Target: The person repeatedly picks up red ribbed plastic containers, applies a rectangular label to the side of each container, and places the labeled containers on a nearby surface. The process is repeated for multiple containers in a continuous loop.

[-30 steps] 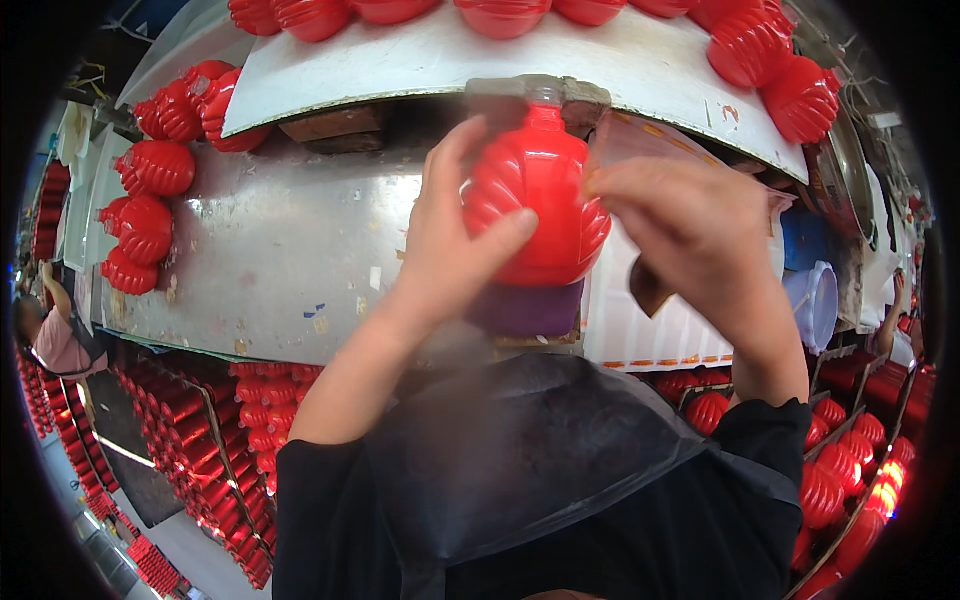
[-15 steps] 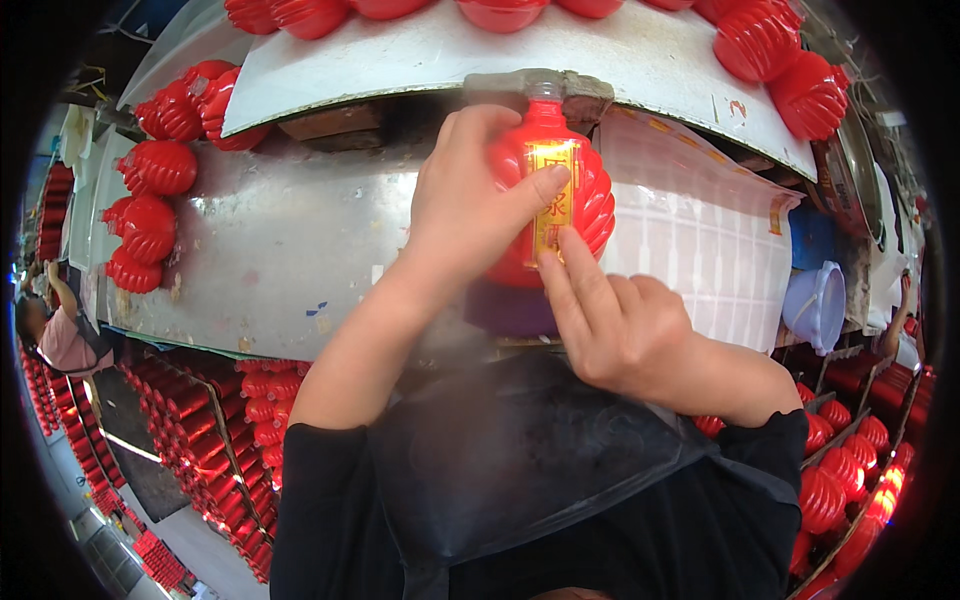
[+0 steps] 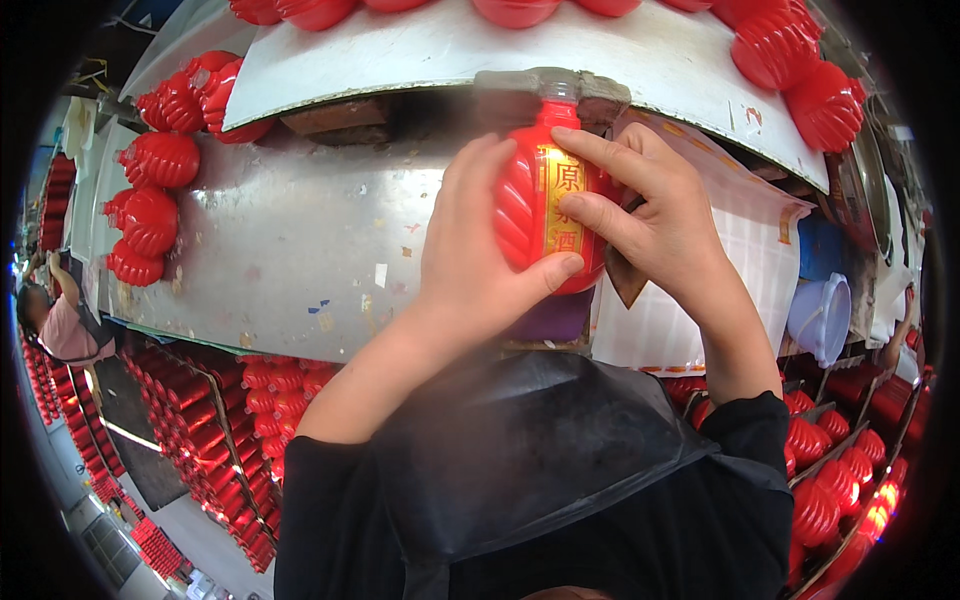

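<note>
A red bottle (image 3: 515, 215) with ribbed, shell-like sides lies on its back, a gold label (image 3: 567, 205) with red lettering down its front. Its clear neck (image 3: 560, 90) rests in a grey notched holder (image 3: 505, 88). My left hand (image 3: 475, 240), smeared by motion at the fingers, lies stretched along the bottle's left side, its thumb by the label's lower end. On the right, my right hand (image 3: 655, 190) spans the bottle's side. Its index fingertip touches the label's top and its thumb the label's middle; the other fingers are partly hidden. Purple material (image 3: 550, 318) shows beneath the bottle.
A metal worktop (image 3: 300, 240) stretches left, with paper scraps on it. Red bottles line the white raised board (image 3: 420, 55) and the left side. A translucent sheet (image 3: 690, 320) and a pale bucket (image 3: 820, 318) are at right. Racks of red bottles (image 3: 185, 420) stand below; another person (image 3: 68, 315) is at far left.
My right hand has gone from below the label up to the bottle's right side. My left thumb has dropped from the label's upper part to its lower end, its fingers now straighter.
</note>
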Available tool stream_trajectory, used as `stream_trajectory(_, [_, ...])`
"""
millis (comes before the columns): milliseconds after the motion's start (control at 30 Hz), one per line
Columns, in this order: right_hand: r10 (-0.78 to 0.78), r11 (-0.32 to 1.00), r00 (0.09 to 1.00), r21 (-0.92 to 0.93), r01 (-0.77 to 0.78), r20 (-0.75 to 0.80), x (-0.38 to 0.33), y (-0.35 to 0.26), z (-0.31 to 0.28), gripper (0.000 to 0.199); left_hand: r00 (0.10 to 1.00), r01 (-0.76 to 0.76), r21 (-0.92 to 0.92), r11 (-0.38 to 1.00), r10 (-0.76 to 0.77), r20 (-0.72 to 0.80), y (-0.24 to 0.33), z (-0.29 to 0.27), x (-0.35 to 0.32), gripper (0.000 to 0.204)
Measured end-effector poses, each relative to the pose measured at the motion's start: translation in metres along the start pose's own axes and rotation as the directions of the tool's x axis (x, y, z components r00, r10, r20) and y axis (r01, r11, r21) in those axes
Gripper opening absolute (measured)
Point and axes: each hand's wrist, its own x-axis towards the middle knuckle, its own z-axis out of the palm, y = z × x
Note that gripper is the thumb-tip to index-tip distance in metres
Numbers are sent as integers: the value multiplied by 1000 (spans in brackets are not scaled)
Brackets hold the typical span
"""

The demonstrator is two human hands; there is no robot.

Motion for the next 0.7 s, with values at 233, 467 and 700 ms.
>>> stream_trajectory(233, [-52, 957, 999, -286, 51, 7, -4, -4, 0, 47, 1000, -6, -6, 1000, 6, -20, 1, 3, 0, 97])
stream_trajectory(467, [-136, 951, 990, -285, 122, -31, -4, 2, -2, 42, 994, -102, 46, 994, 104, -43, 0, -3, 5, 87])
stream_trajectory(700, [-33, 997, 999, -70, 31, -33, -11, 10, 1, 44, 967, -256, 142, 956, 251, 54, -3, -13, 25, 58])
